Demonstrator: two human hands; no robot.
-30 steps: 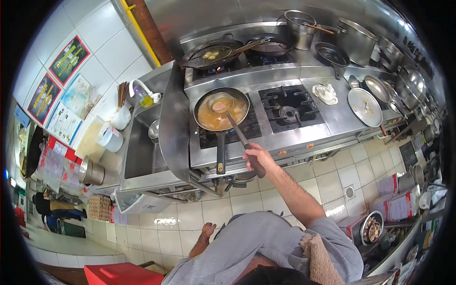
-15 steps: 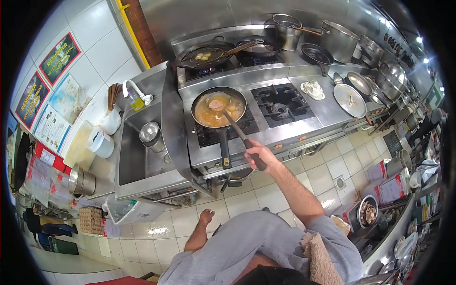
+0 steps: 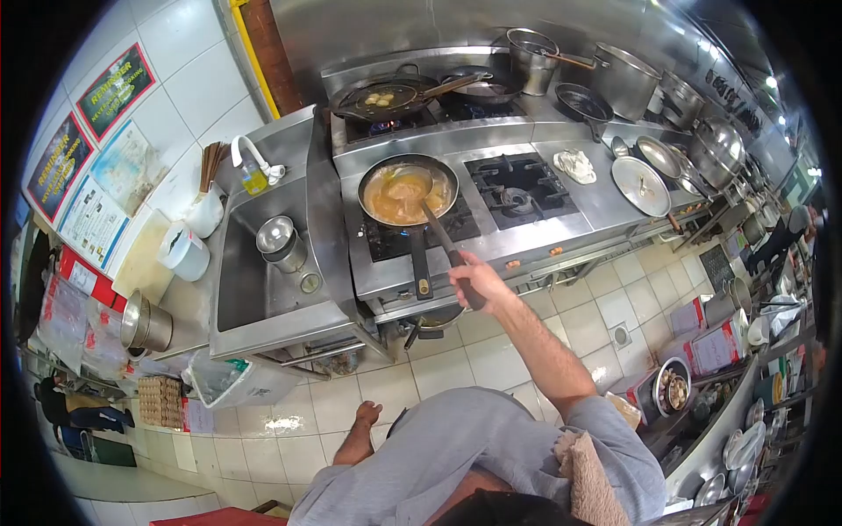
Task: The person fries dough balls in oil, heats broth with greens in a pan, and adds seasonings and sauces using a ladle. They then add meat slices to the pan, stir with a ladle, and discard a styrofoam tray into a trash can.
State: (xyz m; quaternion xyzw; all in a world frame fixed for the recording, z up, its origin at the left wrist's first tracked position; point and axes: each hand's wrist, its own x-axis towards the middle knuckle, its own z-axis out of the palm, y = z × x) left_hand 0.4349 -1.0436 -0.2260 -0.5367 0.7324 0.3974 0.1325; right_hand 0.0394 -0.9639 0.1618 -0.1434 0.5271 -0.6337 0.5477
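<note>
My right hand [image 3: 478, 282] is wrapped round the dark handle of a ladle [image 3: 442, 235]. The ladle's bowl sits in brownish-yellow liquid inside a frying pan [image 3: 379, 215], with pieces of food around it. That pan rests on the front left burner, its black handle [image 3: 420, 263] pointing toward me. Low beside my body hangs my left hand [image 3: 368, 413], away from the stove, holding nothing, its fingers partly spread. A burner grate [image 3: 519, 195] stands right of the pan.
Behind, a wide pan [image 3: 351, 103] holds several yellowish pieces over a flame. A sink [image 3: 241, 280] with metal bowls lies left. A white cloth [image 3: 574, 166], an oval plate [image 3: 641, 186] and a stockpot [image 3: 625, 81] are right. A person [image 3: 83, 410] is far left.
The view has shifted. The ladle's bowl, earlier raised with a piece of food showing in it, now sits lower in the liquid. My left hand's fingers look more spread.
</note>
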